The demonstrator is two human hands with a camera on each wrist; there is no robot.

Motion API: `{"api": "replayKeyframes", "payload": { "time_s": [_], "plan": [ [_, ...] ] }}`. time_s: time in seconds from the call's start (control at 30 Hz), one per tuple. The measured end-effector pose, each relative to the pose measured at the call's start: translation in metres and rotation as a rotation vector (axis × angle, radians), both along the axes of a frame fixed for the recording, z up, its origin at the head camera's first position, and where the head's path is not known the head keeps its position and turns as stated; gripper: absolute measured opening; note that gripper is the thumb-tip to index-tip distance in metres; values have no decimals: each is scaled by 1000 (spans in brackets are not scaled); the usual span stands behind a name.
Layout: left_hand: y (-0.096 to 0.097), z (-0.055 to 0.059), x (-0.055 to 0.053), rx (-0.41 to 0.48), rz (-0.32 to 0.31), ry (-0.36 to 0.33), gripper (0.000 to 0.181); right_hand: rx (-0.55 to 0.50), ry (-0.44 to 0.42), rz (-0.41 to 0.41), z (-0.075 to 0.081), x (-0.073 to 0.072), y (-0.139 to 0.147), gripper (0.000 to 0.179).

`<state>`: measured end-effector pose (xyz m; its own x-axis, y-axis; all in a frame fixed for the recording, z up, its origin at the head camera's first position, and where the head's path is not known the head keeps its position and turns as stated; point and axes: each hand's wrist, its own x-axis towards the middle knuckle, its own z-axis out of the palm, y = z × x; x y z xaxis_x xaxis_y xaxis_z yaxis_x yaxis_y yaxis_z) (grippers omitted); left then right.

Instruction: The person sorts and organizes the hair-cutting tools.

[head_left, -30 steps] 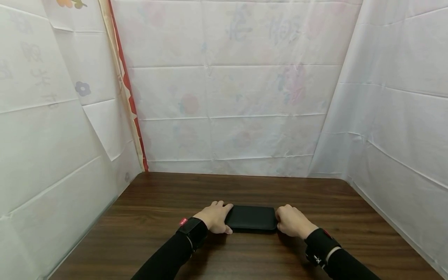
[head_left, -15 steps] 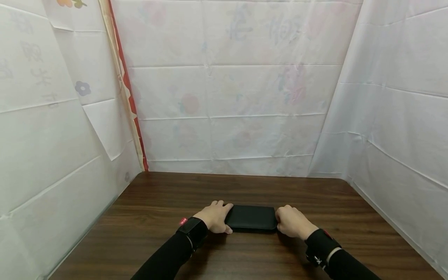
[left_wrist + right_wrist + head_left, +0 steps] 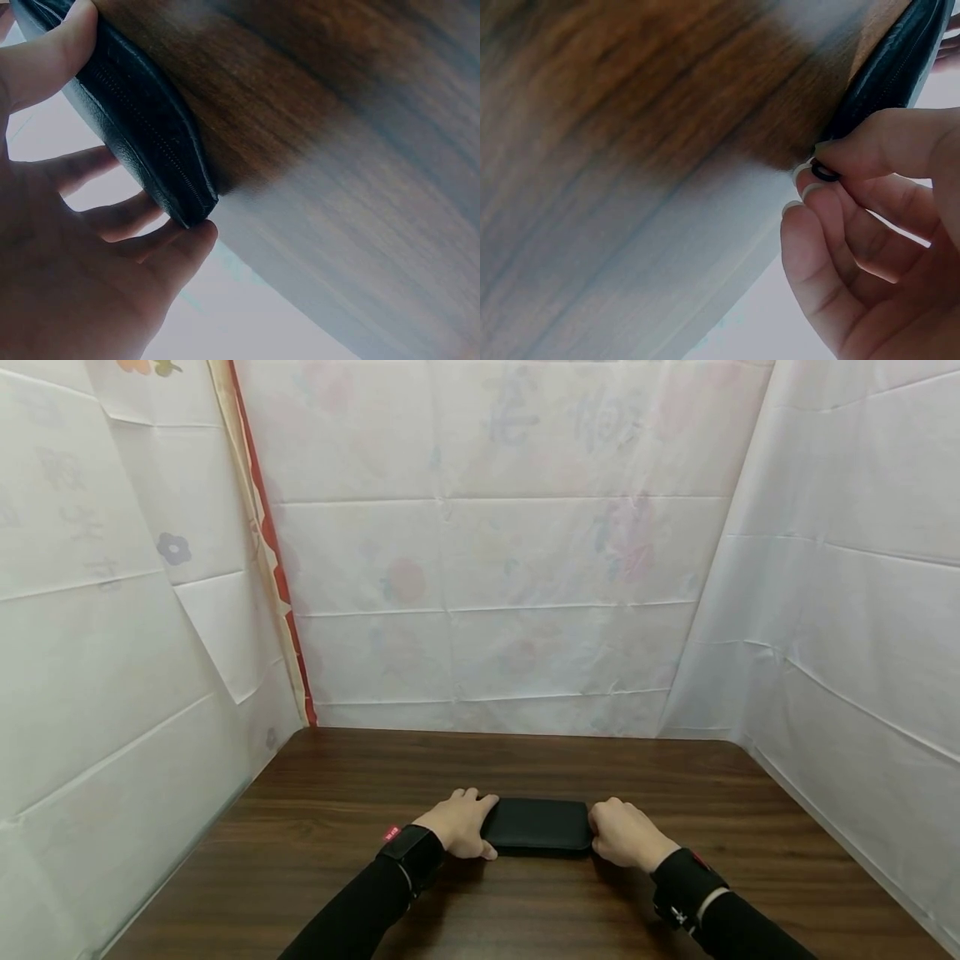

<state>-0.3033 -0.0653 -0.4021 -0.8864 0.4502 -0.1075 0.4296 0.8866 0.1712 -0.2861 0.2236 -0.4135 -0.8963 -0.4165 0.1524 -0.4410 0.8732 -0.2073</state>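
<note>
A flat black zip wallet [image 3: 538, 825] lies on the wooden table between my two hands. My left hand [image 3: 457, 825] holds its left end, thumb on the near edge and fingers spread around the end. In the left wrist view the thumb presses beside the zip [image 3: 150, 131], which runs along the wallet's edge. At the opposite end my right hand [image 3: 627, 837] pinches a small dark ring-shaped zipper pull [image 3: 826, 174] between thumb and fingers. Whether the zip is closed along its whole length cannot be made out.
The dark brown wooden table [image 3: 375, 768] extends around the wallet on all sides. White creased sheets hang as a back wall [image 3: 487, 652], a left wall [image 3: 112, 693] and a right wall [image 3: 847, 693]. A red and cream strip [image 3: 273, 560] runs down the back left corner.
Both hands and the wallet keep the same places. Only the head view has shifted very slightly.
</note>
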Motion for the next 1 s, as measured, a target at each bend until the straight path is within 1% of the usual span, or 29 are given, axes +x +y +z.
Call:
{"api": "replayKeyframes", "payload": {
  "time_s": [0.2, 0.47, 0.7, 1.0],
  "plan": [
    [0, -1, 0, 3, 1, 2, 81, 8, 1, -5, 0, 0, 0, 43],
    [0, 0, 2, 6, -4, 14, 82, -14, -49, 10, 0, 1, 1, 47],
    [0, 2, 3, 3, -5, 14, 81, -7, -37, 0, 0, 4, 1, 47],
    [0, 2, 4, -2, -1, 14, 81, -16, -43, 2, 1, 6, 1, 44]
  ]
}}
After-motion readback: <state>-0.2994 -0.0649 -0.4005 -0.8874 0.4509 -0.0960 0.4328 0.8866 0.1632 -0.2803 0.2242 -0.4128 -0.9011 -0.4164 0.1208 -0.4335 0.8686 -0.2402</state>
